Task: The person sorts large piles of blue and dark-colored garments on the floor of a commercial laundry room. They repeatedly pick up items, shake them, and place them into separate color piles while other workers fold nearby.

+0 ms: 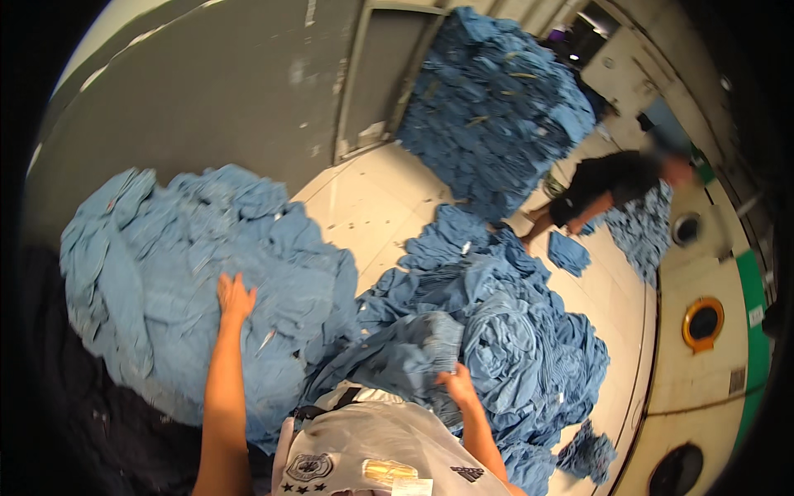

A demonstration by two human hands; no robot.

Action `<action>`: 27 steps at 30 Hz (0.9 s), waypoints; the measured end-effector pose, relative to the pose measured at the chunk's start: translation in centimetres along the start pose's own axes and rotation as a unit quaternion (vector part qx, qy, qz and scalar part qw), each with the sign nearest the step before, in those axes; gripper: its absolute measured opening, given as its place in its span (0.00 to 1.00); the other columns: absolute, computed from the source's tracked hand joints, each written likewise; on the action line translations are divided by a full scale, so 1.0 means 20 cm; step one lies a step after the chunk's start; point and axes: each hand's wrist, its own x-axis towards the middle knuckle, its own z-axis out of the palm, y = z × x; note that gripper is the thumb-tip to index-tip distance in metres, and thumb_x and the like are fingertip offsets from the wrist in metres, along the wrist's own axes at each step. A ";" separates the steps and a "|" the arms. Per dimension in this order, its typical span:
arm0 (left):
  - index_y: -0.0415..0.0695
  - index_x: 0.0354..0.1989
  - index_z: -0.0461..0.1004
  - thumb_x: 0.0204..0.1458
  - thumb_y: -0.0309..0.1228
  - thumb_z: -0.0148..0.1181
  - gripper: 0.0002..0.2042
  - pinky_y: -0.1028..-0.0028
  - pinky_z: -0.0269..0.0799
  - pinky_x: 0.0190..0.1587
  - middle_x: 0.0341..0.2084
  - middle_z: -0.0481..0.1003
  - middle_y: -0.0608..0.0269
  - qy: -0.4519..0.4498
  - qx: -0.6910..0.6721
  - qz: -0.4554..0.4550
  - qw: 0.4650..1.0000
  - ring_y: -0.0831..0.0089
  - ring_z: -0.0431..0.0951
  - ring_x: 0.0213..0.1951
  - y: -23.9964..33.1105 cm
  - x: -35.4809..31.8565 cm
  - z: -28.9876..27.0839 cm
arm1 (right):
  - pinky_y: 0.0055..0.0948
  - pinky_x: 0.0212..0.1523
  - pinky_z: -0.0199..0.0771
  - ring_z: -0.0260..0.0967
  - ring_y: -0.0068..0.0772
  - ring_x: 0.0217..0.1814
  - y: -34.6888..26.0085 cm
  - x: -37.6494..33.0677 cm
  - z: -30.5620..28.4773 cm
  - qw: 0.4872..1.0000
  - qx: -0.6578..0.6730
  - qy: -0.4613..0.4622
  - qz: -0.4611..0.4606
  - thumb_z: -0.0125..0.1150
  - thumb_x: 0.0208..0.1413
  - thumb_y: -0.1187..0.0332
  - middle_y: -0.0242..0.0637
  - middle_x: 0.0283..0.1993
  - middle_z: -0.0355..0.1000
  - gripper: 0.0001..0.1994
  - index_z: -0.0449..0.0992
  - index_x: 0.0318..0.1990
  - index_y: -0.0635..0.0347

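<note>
My left hand (236,296) lies on a large heap of light blue denim garments (174,248), its fingers spread over the cloth. My right hand (456,384) is closed on the edge of a denim garment (413,351) just in front of my body. The gripped cloth looks slightly greyer and stretches leftward toward the big heap; which kind of garment it is cannot be made out. Beneath and beyond it, a second heap of crumpled blue denim (521,339) spreads over the floor to the right.
Behind stands a tall stack of folded denim (496,107) by a grey wall (207,91). A person in dark clothes (608,186) bends near more denim at the right. Industrial washers, one with an orange-rimmed round door (703,323), line the right side. Black cloth (107,413) lies at lower left.
</note>
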 end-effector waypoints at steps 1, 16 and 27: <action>0.36 0.61 0.62 0.49 0.39 0.64 0.33 0.53 0.53 0.66 0.63 0.53 0.31 0.022 0.047 0.013 0.999 0.42 0.52 0.67 0.04 -0.08 0.02 | 0.33 0.42 0.71 0.73 0.36 0.36 0.00 0.03 0.02 0.999 -0.014 -0.009 -0.043 0.64 0.37 0.66 0.44 0.32 0.77 0.22 0.74 0.43 0.70; 0.28 0.57 0.62 0.44 0.48 0.68 0.40 0.52 0.69 0.51 0.39 0.75 0.33 -0.052 -0.021 -0.026 0.998 0.41 0.75 0.46 -0.04 0.10 -0.26 | 0.36 0.39 0.70 0.74 0.39 0.36 -0.32 0.14 0.34 0.960 -0.209 -0.087 -0.165 0.63 0.38 0.64 0.44 0.29 0.77 0.17 0.78 0.38 0.63; 0.27 0.55 0.65 0.51 0.48 0.63 0.35 0.63 0.70 0.49 0.38 0.78 0.45 -0.043 -0.445 -0.116 0.887 0.55 0.78 0.46 -0.15 -0.21 -0.43 | 0.32 0.39 0.70 0.74 0.34 0.34 -0.24 0.15 0.39 0.977 -0.135 -0.061 -0.155 0.61 0.39 0.66 0.41 0.29 0.77 0.15 0.78 0.36 0.65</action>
